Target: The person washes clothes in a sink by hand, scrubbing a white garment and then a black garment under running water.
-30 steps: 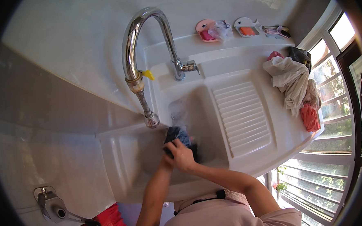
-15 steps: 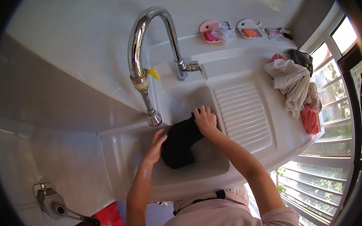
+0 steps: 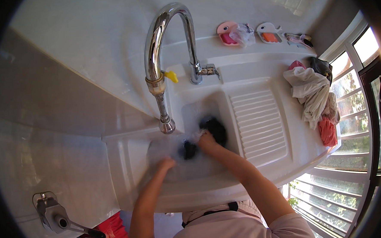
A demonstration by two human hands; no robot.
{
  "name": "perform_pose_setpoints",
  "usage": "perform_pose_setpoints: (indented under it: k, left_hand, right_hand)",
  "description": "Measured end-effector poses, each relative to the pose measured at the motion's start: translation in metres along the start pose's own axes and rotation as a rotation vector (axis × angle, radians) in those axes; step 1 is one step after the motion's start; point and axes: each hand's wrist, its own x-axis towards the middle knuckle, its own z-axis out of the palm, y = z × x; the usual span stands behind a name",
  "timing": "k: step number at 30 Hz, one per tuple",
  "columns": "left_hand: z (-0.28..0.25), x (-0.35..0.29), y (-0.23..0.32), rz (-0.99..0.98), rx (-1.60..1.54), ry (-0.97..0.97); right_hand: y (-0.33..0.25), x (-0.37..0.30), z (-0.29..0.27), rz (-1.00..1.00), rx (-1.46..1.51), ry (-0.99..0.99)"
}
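A black cloth (image 3: 215, 131) lies partly under cloudy water in the white sink basin (image 3: 185, 103). One dark part shows at the right of the basin, another between my two hands. My right hand (image 3: 206, 139) reaches down against the cloth, its fingers blurred and lost in the water. At the basin's left half, my left hand (image 3: 167, 163) is dipped in to about the wrist, so its fingers are hidden. Above the hands hangs the spout of a chrome faucet (image 3: 167, 125).
A ribbed washboard (image 3: 259, 124) is moulded into the sink to the right. Rumpled clothes (image 3: 312, 91) are piled on the far-right ledge. Soap dishes (image 3: 268, 33) stand along the back. A second lever tap (image 3: 60, 218) juts from the left wall.
Both hands have gone lower, and the black cloth has moved from above into the water, spreading to the right. Cloudy water now shows around it. The view has shifted slightly.
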Motion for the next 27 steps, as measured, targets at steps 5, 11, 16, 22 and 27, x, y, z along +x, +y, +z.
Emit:
perform_pose_setpoints:
  k: [5, 11, 16, 22, 27]
  left_hand:
    - [0.019, 0.009, 0.008, 0.134, -1.066, -0.047]
    - [-0.007, -0.016, 0.062, 0.122, -1.713, -0.412]
    - [-0.003, -0.011, 0.088, 0.316, -1.792, -0.546]
    - [0.011, -0.007, 0.098, 0.355, -1.827, -0.568]
    - [0.039, -0.011, 0.08, 0.209, -1.863, -0.402]
  right_hand:
    - [-0.04, 0.01, 0.044, 0.687, 0.816, 0.061]
    - [-0.065, -0.076, -0.121, 0.146, 0.399, 0.28]
    - [-0.088, -0.112, -0.163, -0.194, 0.592, 0.507]
    - [-0.087, -0.101, -0.168, 0.033, 0.742, 0.576]
    - [-0.054, -0.053, -0.16, 0.425, 0.72, 0.506]
